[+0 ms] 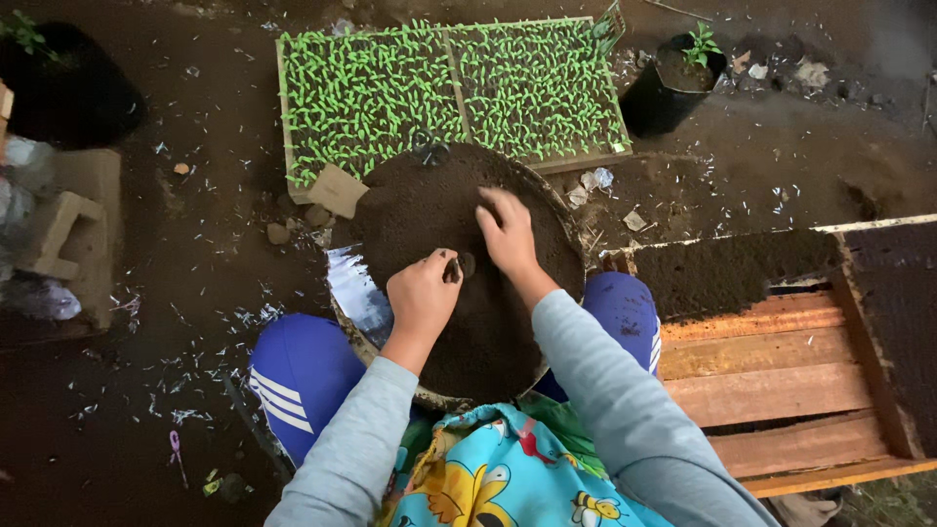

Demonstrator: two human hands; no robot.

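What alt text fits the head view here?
Two hands work in a round basin of dark soil: the left hand pinches a small dark piece, the right hand presses the soil. A tray of green seedlings lies beyond.

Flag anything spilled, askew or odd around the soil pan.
Pale shreds litter the dirt ground left of the round soil pan, and torn scraps lie by the seedling tray. Small scissors sit on the soil at the pan's far edge. Both hands, left and right, rest on the soil.
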